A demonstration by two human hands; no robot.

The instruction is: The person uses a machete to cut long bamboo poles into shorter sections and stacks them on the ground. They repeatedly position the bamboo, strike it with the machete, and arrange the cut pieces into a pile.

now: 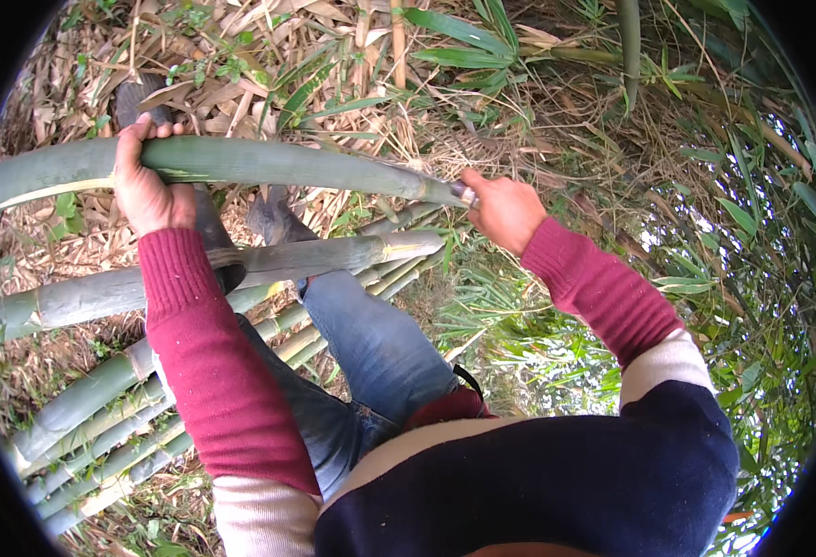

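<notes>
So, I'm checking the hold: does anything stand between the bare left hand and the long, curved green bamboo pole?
Nothing visible does: the bare left hand grips the green bamboo pole directly, fingers over its top edge.

I see the left hand (157,190) closed, its fingers curled and the wrist almost in line with the left forearm (222,348), which reaches forward from the lower edge. From my distant place, I see also the right hand (501,212) gripping tightly, and the right forearm (603,283) slanting inward from a bent elbow.
</notes>
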